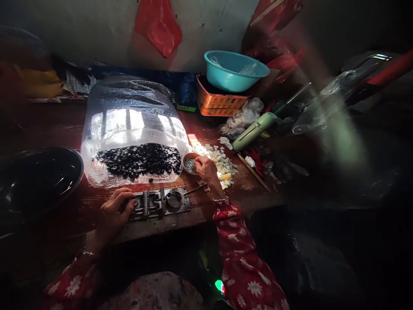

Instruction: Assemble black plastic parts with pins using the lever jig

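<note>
Head view: two red floral sleeves [245,262] are lying at the near edge of a wooden table [206,215]. The left hand [113,213] is gripping the near end of a metal press [158,203], its fingers curled closed over the block. The right hand [206,168] is hovering over a small brown dish [185,162], its fingertips [197,160] pinching down at the rim; whether they are holding anything is too small to tell. The dish is sitting just beyond the press and is holding silvery bits [190,166], too fine to count. A lever [193,190] is running out from the press beneath the right wrist.

The step in hand looks like picking from the dish while the left hand is steadying the press; the next move seems to call for crossing the short gap to the press's round recess [174,199].

Counted so far: two hands, one press, one lever, one recess, one dish. Farther out, one clear bag [129,112] is holding black buttons [138,160], too many to count, and one pile of pale scraps [219,159] is lying beside the dish. One black basin [38,181] is sitting at the left. Farthest off, one teal bowl [235,71] is resting on one orange crate [219,101], and one red bag [158,26] is hanging on the wall.
</note>
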The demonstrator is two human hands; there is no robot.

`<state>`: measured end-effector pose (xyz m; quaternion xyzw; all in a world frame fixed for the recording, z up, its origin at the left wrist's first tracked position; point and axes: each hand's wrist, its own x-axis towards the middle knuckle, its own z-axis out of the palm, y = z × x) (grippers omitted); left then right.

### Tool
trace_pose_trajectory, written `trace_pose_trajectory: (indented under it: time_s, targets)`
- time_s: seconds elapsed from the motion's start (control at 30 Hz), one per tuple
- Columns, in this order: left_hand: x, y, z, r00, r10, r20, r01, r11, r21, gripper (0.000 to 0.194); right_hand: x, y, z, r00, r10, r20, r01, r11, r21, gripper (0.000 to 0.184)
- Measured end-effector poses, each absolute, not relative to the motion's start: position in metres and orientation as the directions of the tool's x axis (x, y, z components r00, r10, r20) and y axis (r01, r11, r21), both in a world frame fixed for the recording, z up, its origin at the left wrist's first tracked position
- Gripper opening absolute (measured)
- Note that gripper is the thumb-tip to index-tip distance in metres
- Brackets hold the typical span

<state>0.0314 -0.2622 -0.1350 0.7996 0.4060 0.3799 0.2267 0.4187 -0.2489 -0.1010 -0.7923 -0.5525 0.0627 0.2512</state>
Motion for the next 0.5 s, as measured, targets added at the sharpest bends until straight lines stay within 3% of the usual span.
trace_pose_trajectory:
  time_s: [0.23, 0.5]
  targets:
    - [0.032, -0.260, -0.138, 0.364, 0.796, 0.484, 0.455, -0.605, 0.653, 0.010, 0.427, -0.254, -0.111, 0.409, 0.866, 0.289, 0.736, -0.126, -0.665, 0.028]
    - [0.032, -0.261, -0.137, 0.366, 0.786, 0.497, 0.435, -0.617, 0.655, 0.009, 0.430, -0.259, -0.115, 0.439, 0.838, 0.323, 0.636, -0.035, -0.771, 0.027]
